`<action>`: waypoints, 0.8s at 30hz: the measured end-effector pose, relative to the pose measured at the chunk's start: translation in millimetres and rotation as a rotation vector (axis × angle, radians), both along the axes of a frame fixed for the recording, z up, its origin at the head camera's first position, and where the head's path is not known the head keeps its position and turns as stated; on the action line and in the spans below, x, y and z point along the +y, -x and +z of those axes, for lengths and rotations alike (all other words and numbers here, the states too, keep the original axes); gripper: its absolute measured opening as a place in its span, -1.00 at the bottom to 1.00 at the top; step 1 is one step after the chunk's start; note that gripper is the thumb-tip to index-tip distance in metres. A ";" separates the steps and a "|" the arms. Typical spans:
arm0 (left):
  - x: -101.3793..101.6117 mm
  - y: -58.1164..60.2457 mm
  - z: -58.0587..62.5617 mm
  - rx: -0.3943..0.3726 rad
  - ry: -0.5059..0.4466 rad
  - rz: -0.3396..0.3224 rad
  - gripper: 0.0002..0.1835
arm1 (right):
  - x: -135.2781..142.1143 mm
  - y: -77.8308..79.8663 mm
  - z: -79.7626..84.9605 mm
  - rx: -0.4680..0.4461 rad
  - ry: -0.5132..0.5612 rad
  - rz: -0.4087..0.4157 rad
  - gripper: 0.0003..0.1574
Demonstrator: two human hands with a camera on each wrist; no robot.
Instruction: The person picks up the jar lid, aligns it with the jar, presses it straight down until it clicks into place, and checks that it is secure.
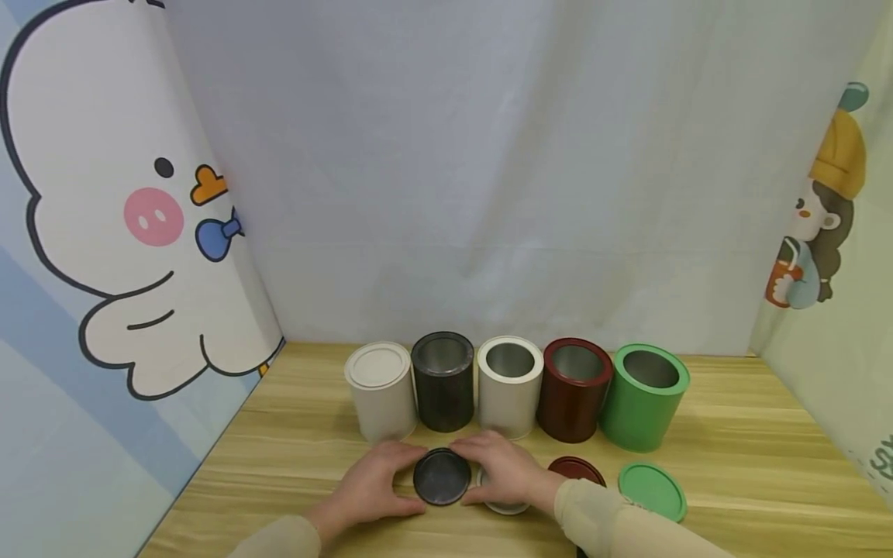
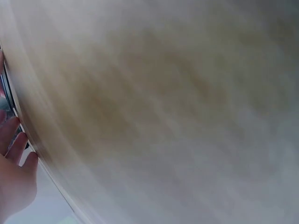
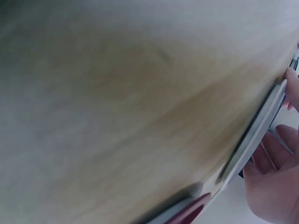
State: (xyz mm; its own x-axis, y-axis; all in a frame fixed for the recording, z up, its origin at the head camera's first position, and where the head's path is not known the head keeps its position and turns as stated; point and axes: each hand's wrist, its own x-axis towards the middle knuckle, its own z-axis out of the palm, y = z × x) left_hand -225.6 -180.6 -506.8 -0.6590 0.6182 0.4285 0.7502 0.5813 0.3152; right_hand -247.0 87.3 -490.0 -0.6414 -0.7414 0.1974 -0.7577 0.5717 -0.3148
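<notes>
A round black lid (image 1: 442, 477) lies flat at the table's front middle, between both hands. My left hand (image 1: 373, 482) holds its left side, with fingertips at the far rim and the thumb at the near rim. From the other side, my right hand (image 1: 508, 469) curves its fingers and thumb about the lid's right rim. Under the right hand, a white lid (image 1: 508, 509) is partly covered; its edge shows beside the palm in the right wrist view. The open black can (image 1: 444, 399) stands just behind the hands.
Along the back stand a white can with its lid on (image 1: 384, 403), an open white can (image 1: 509, 399), an open dark red can (image 1: 570, 407) and an open green can (image 1: 642, 411). A dark red lid (image 1: 577, 469) and a green lid (image 1: 652, 492) lie right of my right hand.
</notes>
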 end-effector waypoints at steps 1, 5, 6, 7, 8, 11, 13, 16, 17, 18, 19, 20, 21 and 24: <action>-0.3 0.5 -0.6 0.010 -0.001 -0.008 -0.29 | -0.2 -0.3 0.4 0.002 0.000 0.005 -0.14; -1.1 2.2 -2.1 0.035 -0.008 -0.041 -0.34 | -0.8 -1.8 2.8 0.003 0.000 0.018 -0.17; -1.1 2.6 -2.4 0.036 -0.008 -0.046 -0.35 | -1.0 -2.3 3.3 0.001 -0.001 0.019 -0.18; -1.1 2.8 -2.5 0.036 -0.009 -0.051 -0.36 | -1.1 -2.6 3.6 0.002 -0.004 0.018 -0.18; -1.0 3.0 -2.5 0.033 -0.010 -0.056 -0.37 | -1.3 -2.8 3.9 0.004 -0.006 0.017 -0.18; -0.5 4.0 -2.9 0.021 -0.009 -0.062 -0.38 | -1.9 -3.3 4.4 0.009 -0.020 0.009 -0.19; -0.4 4.3 -2.7 0.016 -0.009 -0.064 -0.38 | -2.6 -3.6 4.5 0.013 -0.028 0.006 -0.19; -0.8 4.4 -2.3 0.010 -0.003 -0.067 -0.39 | -3.8 -3.7 4.2 0.015 -0.039 0.003 -0.20; -1.1 4.2 -1.8 0.005 -0.001 -0.066 -0.40 | -4.2 -3.7 4.0 0.015 -0.040 0.004 -0.20; -1.2 4.2 -1.6 -0.001 0.001 -0.064 -0.40 | -4.5 -3.6 3.8 0.015 -0.043 0.005 -0.21; -1.4 4.3 -1.6 -0.008 0.006 -0.062 -0.40 | -4.6 -3.6 3.8 0.015 -0.044 0.005 -0.21; -1.6 4.6 -1.6 -0.017 0.011 -0.059 -0.40 | -4.7 -3.6 3.7 0.013 -0.045 0.005 -0.21; -1.7 4.8 -1.7 -0.023 0.018 -0.055 -0.40 | -4.7 -3.6 3.6 0.013 -0.044 0.006 -0.21; -2.1 5.7 -1.5 -0.050 0.029 -0.048 -0.41 | -5.0 -3.8 3.9 0.006 -0.037 0.008 -0.21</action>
State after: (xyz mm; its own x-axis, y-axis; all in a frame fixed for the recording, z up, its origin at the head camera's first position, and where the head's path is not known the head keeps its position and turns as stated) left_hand -231.2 -182.7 -508.3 -0.6481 0.6615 0.3773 0.7614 0.5544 0.3360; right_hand -243.2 82.3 -486.1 -0.6341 -0.7536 0.1735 -0.7643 0.5767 -0.2884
